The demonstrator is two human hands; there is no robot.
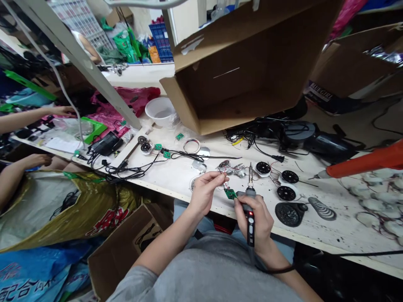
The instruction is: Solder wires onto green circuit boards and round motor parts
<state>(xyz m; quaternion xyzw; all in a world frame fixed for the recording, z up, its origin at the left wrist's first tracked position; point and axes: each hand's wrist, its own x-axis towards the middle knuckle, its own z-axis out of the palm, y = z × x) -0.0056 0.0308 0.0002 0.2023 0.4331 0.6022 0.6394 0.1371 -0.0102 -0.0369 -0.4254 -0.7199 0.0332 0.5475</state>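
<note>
At the far left, a co-worker's hand (64,110) is reaching over dark items beside pink plastic (138,100), while a black adapter (108,144) is lying nearer, with black cables (138,170) trailing beside it. Further right, two small circuit boards (158,147) are lying near a plugged lead, and a white bowl (160,111) is standing behind them, next to a large cardboard box (245,75) that is gaping toward the wearer.

At the front edge of the table (170,178), the left hand (203,191) is keeping a narrow grip, thumb and fingertips pinching thin wires (224,178). These are running down to a green circuit board (230,193), which is hanging between the two hands, its right corner meeting the right hand's fingertips. The right hand (258,216) is wrapping a closed grip around a soldering iron (251,226), whose metal tip is pointing up and away, a red light glowing on its handle.

Beyond, black discs (290,176) are lying near a metal coil (321,208), and an orange-red tool (365,161) is pointing leftward above white round parts (374,203).
</note>
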